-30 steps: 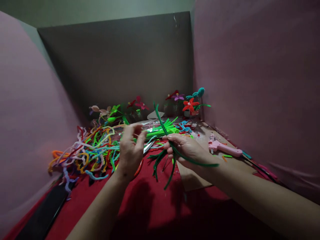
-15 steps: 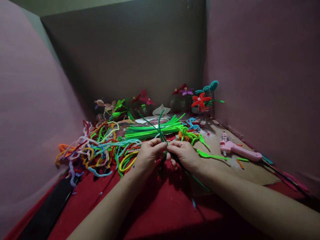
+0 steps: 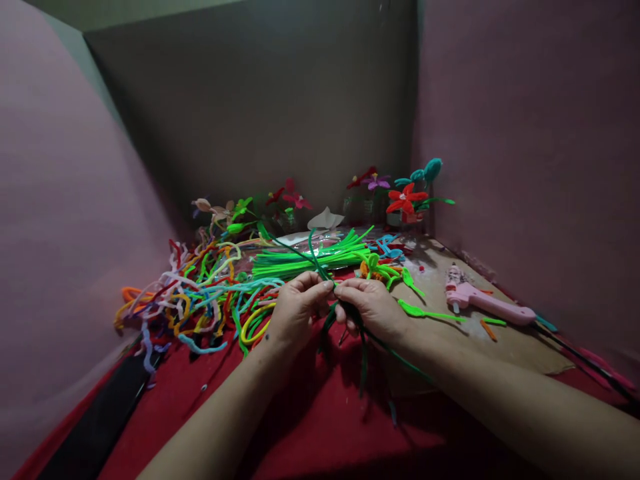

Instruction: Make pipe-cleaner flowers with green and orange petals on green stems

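My left hand (image 3: 295,313) and my right hand (image 3: 373,308) meet over the red cloth (image 3: 300,420), both pinched on a bunch of dark green pipe cleaners (image 3: 345,327). The stems stick up past my fingertips toward the back and droop below my right palm. Just behind my hands lies a bundle of bright green pipe cleaners (image 3: 310,259).
A tangled heap of multicoloured pipe cleaners (image 3: 195,293) fills the left. A pink glue gun (image 3: 480,300) lies on brown cardboard (image 3: 500,333) at right. Finished pipe-cleaner flowers (image 3: 405,200) stand at the back. Pink walls close in on both sides.
My left hand came away from the bright green bundle and joined my right hand on the dark green stems. The view shifted slightly left and down.
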Tool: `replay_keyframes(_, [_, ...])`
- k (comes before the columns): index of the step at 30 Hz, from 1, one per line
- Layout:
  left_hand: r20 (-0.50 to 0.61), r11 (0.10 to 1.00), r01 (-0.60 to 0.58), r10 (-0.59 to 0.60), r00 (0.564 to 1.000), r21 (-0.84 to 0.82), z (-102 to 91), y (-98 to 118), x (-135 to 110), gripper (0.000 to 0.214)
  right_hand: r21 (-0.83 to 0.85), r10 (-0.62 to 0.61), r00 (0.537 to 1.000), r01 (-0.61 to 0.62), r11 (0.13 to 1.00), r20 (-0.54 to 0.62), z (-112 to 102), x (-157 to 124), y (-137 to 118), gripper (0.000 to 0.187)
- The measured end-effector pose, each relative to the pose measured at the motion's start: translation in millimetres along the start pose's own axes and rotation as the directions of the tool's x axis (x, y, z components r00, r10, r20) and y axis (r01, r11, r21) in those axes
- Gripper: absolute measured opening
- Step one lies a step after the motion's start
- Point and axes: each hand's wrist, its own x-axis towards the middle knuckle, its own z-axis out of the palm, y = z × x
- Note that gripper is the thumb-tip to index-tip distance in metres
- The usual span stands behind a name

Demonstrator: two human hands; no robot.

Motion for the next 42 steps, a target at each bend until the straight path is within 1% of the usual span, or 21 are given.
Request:
replay_keyframes(3, [0.008, 0.998, -0.056, 0.056, 0.998, -0.031, 0.4, 4, -1, 0.014, -0.057, -0.018, 1.000, 0.019, 0.998, 0.010, 2, 1, -8, 0.019])
replay_keyframes(6, [0.015, 0.994, -0.112, 0.112, 0.994, -0.008, -0.6, 5, -1, 0.011, -0.067, -0.030, 1.000, 0.030, 0.997, 0.001, 3, 3, -14, 0.017])
replay_keyframes(9, [-0.006, 0.970, -0.182, 0.185, 0.983, 0.160, -2.8, 3, 0, 0.010, -0.034, -0.016, 1.000, 0.015, 0.999, -0.021, 3, 4, -13, 0.017])
replay_keyframes(11, [-0.019, 0.891, -0.277, 0.303, 0.953, 0.359, -5.2, 0, 0, 0.013, -0.018, 0.000, 1.000, 0.000, 1.000, -0.031, 3, 4, -10, 0.017])
replay_keyframes(12, [0.004, 0.820, -0.337, 0.378, 0.926, 0.463, -6.6, -1, 0, 0.016, -0.016, 0.006, 0.999, -0.006, 1.000, -0.034, 2, 3, -9, 0.016])
replay_keyframes(14, [0.110, 0.628, -0.454, 0.506, 0.855, 0.632, -10.0, -2, 0, 0.022, -0.023, 0.015, 0.999, -0.015, 1.000, -0.034, 1, 2, -8, 0.014])
replay_keyframes(17, [0.287, 0.300, -0.538, 0.594, 0.751, 0.788, -14.9, 1, 0, 0.018, -0.032, 0.025, 0.999, -0.026, 0.999, -0.029, 0, 0, -8, 0.013])
replay_keyframes(20, [0.402, -0.014, -0.523, 0.658, 0.637, 0.852, -17.8, 8, 0, 0.013, -0.031, 0.033, 0.999, -0.033, 0.999, 0.003, -1, -1, -10, 0.013])
replay_keyframes(22, [0.482, -0.147, -0.533, 0.666, 0.570, 0.833, -18.6, 13, -1, 0.011, -0.041, 0.040, 0.998, -0.038, 0.998, 0.057, -2, -2, -11, 0.013])
replay_keyframes(23, [0.521, -0.175, -0.559, 0.651, 0.552, 0.811, -18.9, 15, -1, 0.012, -0.050, 0.048, 0.995, -0.044, 0.998, 0.084, -3, -2, -11, 0.015])
replay_keyframes(24, [0.557, -0.177, -0.596, 0.625, 0.547, 0.784, -19.2, 18, -1, 0.012, -0.060, 0.057, 0.993, -0.051, 0.997, 0.108, -4, -2, -12, 0.017])
replay_keyframes(26, [0.607, -0.120, -0.666, 0.553, 0.570, 0.736, -20.1, 21, -2, 0.012, -0.078, 0.076, 0.988, -0.066, 0.995, 0.136, -6, -3, -13, 0.018])
replay_keyframes(28, [0.614, -0.067, -0.687, 0.519, 0.595, 0.723, -20.9, 23, -2, 0.010, -0.092, 0.094, 0.985, -0.081, 0.992, 0.146, -7, -4, -14, 0.014])
replay_keyframes(29, [0.604, -0.065, -0.679, 0.525, 0.599, 0.731, -21.1, 24, -3, 0.010, -0.101, 0.100, 0.982, -0.084, 0.991, 0.158, -8, -4, -15, 0.012])
replay_keyframes(30, [0.593, -0.082, -0.665, 0.543, 0.595, 0.742, -21.1, 24, -3, 0.010, -0.108, 0.102, 0.980, -0.083, 0.991, 0.174, -9, -5, -15, 0.011])
replay_keyframes(32, [0.592, -0.138, -0.645, 0.571, 0.568, 0.752, -20.5, 26, -5, 0.009, -0.124, 0.097, 0.973, -0.072, 0.990, 0.209, -12, -5, -16, 0.012])
replay_keyframes(34, [0.626, -0.166, -0.664, 0.553, 0.550, 0.730, -19.5, 27, -5, 0.009, -0.134, 0.083, 0.968, -0.053, 0.990, 0.235, -14, -6, -17, 0.014])
replay_keyframes(35, [0.641, -0.159, -0.678, 0.531, 0.554, 0.717, -18.9, 28, -6, 0.008, -0.142, 0.075, 0.968, -0.041, 0.989, 0.241, -14, -6, -18, 0.016])
replay_keyframes(37, [0.658, -0.102, -0.706, 0.475, 0.584, 0.701, -18.0, 29, -6, 0.007, -0.170, 0.060, 0.967, -0.017, 0.985, 0.248, -14, -7, -19, 0.019])
replay_keyframes(39, [0.644, -0.006, -0.708, 0.419, 0.640, 0.707, -17.3, 30, -7, 0.006, -0.199, 0.045, 0.968, 0.005, 0.980, 0.248, -13, -8, -21, 0.021])
replay_keyframes(42, [0.574, 0.163, -0.661, 0.375, 0.728, 0.732, -16.1, 32, -10, 0.010, -0.232, 0.053, 0.972, 0.002, 0.973, 0.231, -10, -10, -26, 0.020])
